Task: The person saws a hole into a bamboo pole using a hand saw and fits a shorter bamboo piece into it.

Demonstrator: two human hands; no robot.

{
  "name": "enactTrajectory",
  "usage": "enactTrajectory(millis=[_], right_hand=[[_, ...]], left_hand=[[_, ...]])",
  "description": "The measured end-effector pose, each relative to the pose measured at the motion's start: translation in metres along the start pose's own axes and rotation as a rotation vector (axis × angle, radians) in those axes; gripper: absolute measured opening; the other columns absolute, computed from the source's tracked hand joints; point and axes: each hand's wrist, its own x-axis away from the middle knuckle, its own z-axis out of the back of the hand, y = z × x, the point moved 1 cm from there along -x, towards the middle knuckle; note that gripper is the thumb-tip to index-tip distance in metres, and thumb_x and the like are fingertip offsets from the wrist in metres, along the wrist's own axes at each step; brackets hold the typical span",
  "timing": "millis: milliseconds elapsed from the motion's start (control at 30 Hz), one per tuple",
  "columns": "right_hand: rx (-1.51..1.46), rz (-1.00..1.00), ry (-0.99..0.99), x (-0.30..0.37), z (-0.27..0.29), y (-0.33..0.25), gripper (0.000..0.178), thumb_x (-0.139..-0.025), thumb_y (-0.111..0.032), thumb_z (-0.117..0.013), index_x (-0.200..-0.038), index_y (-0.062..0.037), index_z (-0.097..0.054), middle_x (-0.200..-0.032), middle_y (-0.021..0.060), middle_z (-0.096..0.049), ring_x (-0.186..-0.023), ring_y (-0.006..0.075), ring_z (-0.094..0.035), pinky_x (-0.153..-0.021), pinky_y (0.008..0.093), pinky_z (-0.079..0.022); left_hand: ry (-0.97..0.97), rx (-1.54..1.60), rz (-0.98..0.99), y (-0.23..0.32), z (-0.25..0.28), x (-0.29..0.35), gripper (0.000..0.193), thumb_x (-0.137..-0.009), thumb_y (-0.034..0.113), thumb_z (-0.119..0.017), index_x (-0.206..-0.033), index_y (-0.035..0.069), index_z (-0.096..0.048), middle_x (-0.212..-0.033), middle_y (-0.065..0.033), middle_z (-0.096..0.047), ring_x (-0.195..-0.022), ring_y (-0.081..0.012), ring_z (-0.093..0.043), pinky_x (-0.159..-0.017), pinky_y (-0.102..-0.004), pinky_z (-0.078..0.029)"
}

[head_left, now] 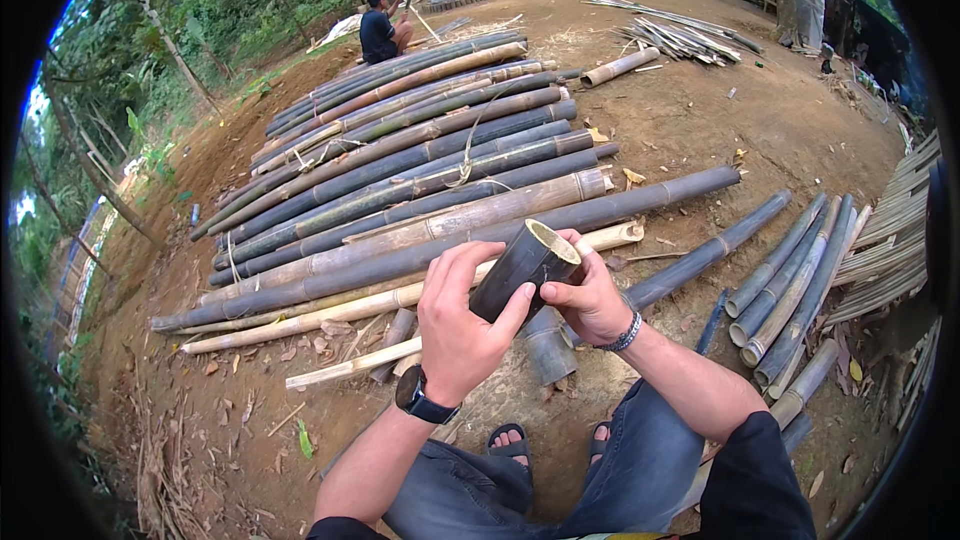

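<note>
Between my hands is a short, dark section of bamboo [515, 278], tilted so that its pale cut rim faces up and to the right. My left hand [462, 315] grips its left side, thumb across the front; a dark watch is on that wrist. From the right, my right hand [590, 297] holds it near the upper end, the thumb on the wall and fingers behind. A braided bracelet circles the right wrist. Just below the held piece, a grey bamboo stub [549, 348] stands on the dirt in front of my sandalled feet.
A wide row of long bamboo poles [420, 185] lies ahead. More poles [790, 285] rest at the right beside a stack of split slats [890, 230]. Thin strips [690, 38] are heaped farther back. Another person [383, 30] sits beyond the poles, holding a long strip.
</note>
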Motion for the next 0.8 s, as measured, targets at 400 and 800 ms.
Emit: enactTrajectory(millis=[400, 800], right_hand=[[-0.006, 0.005, 0.001, 0.001, -0.002, 0.001, 0.064, -0.078, 0.000, -0.083, -0.128, -0.0063, -0.043, -0.119, 0.0050, -0.060, -0.110, 0.0141, -0.061, -0.093, 0.0311, -0.054], [-0.012, -0.035, 0.031, 0.006, -0.009, -0.005, 0.055, -0.082, -0.006, -0.080, -0.125, -0.0085, -0.045, -0.115, 0.0029, -0.061, -0.105, 0.0121, -0.062, -0.089, 0.0305, -0.054]], left_hand=[[0.015, -0.037, -0.092, 0.002, 0.000, 0.001, 0.025, -0.074, 0.008, -0.080, -0.097, 0.003, -0.071, -0.102, -0.0126, -0.069, -0.097, -0.0297, -0.065, -0.086, -0.0379, -0.051], [-0.010, 0.048, 0.121, -0.009, -0.002, -0.001, 0.041, -0.074, 0.018, -0.081, -0.110, 0.005, -0.066, -0.112, -0.0136, -0.065, -0.106, -0.0320, -0.061, -0.093, -0.0413, -0.047]])
